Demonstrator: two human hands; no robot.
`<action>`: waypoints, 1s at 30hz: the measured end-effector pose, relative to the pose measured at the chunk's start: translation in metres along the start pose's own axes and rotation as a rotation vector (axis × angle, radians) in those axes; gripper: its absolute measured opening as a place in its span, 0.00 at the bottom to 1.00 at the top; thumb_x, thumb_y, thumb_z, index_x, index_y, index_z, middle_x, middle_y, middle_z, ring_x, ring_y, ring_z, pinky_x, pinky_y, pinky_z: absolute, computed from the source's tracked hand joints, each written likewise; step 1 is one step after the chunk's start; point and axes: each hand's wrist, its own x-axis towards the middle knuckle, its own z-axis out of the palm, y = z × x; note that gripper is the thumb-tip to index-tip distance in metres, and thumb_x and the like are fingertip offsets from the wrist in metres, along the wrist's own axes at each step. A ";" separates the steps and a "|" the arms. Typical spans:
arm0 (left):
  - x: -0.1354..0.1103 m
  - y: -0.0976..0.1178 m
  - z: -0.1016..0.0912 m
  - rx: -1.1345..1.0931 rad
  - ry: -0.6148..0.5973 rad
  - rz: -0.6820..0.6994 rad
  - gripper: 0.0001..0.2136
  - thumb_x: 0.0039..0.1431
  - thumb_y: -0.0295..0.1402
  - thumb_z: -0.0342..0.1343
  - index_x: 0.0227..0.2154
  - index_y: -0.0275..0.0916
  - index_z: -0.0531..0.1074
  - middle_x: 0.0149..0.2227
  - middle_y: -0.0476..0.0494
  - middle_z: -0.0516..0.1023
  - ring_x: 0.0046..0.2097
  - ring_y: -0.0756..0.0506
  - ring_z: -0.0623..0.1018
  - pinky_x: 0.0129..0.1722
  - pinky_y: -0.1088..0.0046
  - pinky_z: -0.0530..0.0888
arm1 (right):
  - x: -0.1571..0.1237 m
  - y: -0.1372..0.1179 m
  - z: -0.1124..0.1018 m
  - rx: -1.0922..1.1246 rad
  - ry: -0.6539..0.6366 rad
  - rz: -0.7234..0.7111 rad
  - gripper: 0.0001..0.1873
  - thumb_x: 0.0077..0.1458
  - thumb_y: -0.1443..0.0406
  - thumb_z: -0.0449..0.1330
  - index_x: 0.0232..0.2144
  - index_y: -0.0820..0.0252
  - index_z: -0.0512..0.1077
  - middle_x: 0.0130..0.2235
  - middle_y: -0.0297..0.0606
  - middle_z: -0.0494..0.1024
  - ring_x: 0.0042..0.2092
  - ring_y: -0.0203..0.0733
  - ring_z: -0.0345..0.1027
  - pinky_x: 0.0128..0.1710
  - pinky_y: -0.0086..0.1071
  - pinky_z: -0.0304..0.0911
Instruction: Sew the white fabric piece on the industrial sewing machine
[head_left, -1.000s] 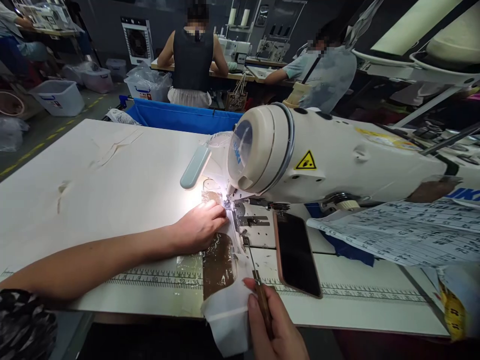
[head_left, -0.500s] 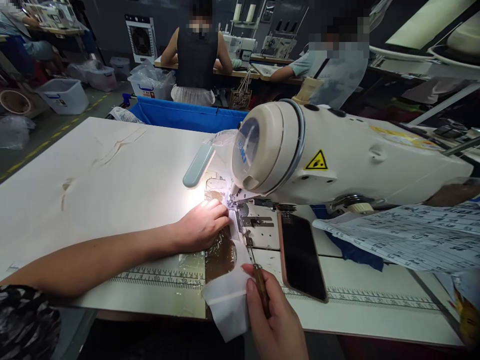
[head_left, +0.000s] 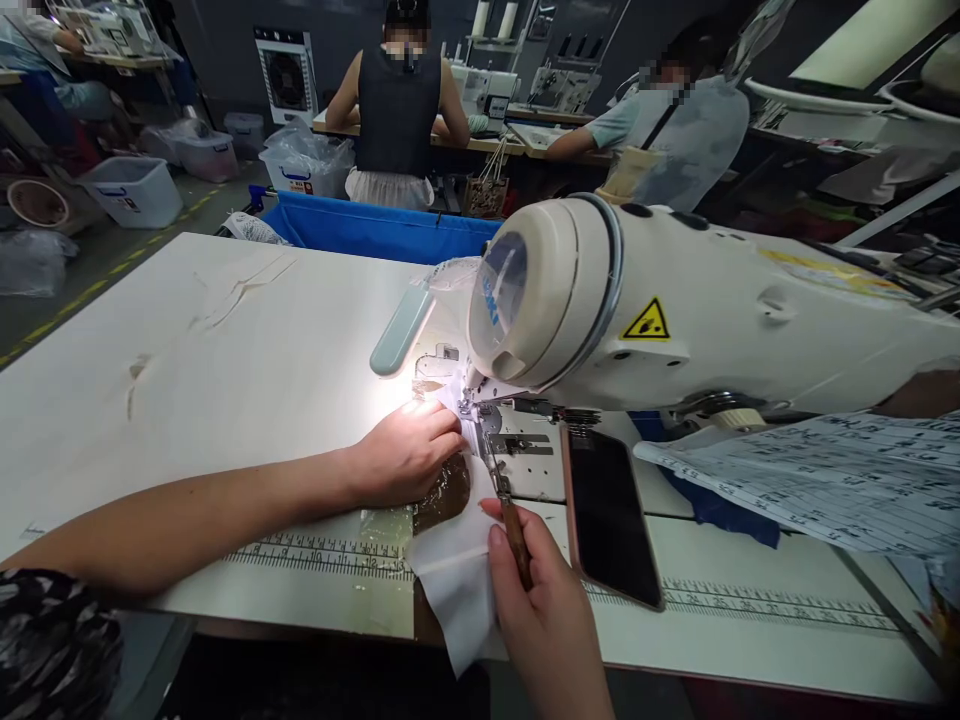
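At the upper left, a seated co-worker (head_left: 71, 95) is being cut off by the frame's edge. Below, your black-and-white patterned sleeve (head_left: 60, 640) is filling the lower left corner, also cut off. Your bare left forearm (head_left: 225, 505) is crossing the white, flat tabletop (head_left: 225, 360) and hiding part of the black printed ruler scale (head_left: 322, 555).

At the centre, your left hand (head_left: 412, 450) is resting palm down beside the needle area with its fingers curling under; their tips are hidden, so I cannot tell whether they are pinching or only pressing. The thin white fabric piece (head_left: 457, 580) is running from beside that hand down over the table's front edge, at the lower centre. It is partly covering a shiny brown patch (head_left: 444, 495). Glare is blurring the fabric's upper end under the cream-white, rounded sewing machine head (head_left: 555, 290).

Just right of that, your right hand (head_left: 547, 610) is closing its thumb and fingers around a slim tool with a brown wooden handle (head_left: 516, 545); its metal tip is blending into the machine's metal parts. Your thumb is overlapping the fabric's edge.

Farther right, a dark-screened, pink-edged phone (head_left: 611, 520) is lying on the tabletop, and printed white paper sheets (head_left: 817, 470) are running off the right edge, their writing unreadable.
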 end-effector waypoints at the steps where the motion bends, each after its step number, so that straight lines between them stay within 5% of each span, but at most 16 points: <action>1: 0.000 0.001 0.000 -0.007 -0.011 0.017 0.13 0.65 0.24 0.44 0.40 0.33 0.74 0.40 0.37 0.75 0.41 0.43 0.72 0.40 0.64 0.75 | 0.001 0.002 0.000 -0.003 -0.012 -0.008 0.19 0.62 0.51 0.53 0.45 0.55 0.75 0.47 0.42 0.83 0.43 0.44 0.79 0.39 0.31 0.72; 11: 0.003 -0.001 0.004 0.115 -0.065 0.004 0.16 0.67 0.26 0.41 0.38 0.33 0.75 0.41 0.34 0.75 0.41 0.41 0.72 0.41 0.61 0.73 | 0.011 0.012 -0.007 -0.010 -0.086 -0.031 0.20 0.61 0.52 0.56 0.48 0.55 0.74 0.49 0.44 0.83 0.49 0.47 0.79 0.44 0.34 0.75; 21: 0.002 -0.003 0.008 0.117 -0.079 -0.046 0.13 0.66 0.27 0.43 0.38 0.34 0.74 0.42 0.35 0.74 0.42 0.41 0.71 0.41 0.62 0.73 | -0.004 -0.011 0.003 -0.061 0.087 -0.043 0.18 0.63 0.50 0.53 0.46 0.52 0.74 0.49 0.38 0.83 0.52 0.45 0.77 0.50 0.32 0.70; 26: 0.006 -0.001 0.007 0.099 -0.065 -0.067 0.09 0.62 0.27 0.47 0.35 0.33 0.73 0.41 0.34 0.73 0.41 0.41 0.72 0.39 0.62 0.73 | -0.020 -0.027 0.008 -0.169 0.167 -0.169 0.16 0.65 0.52 0.53 0.46 0.51 0.75 0.45 0.38 0.85 0.45 0.45 0.80 0.43 0.32 0.72; 30: 0.018 0.003 0.007 0.207 -0.125 0.017 0.10 0.65 0.28 0.46 0.31 0.35 0.71 0.33 0.38 0.72 0.37 0.41 0.72 0.37 0.63 0.72 | -0.024 -0.026 0.014 -0.256 0.156 -0.438 0.14 0.67 0.57 0.51 0.47 0.51 0.74 0.41 0.37 0.85 0.38 0.44 0.80 0.36 0.33 0.72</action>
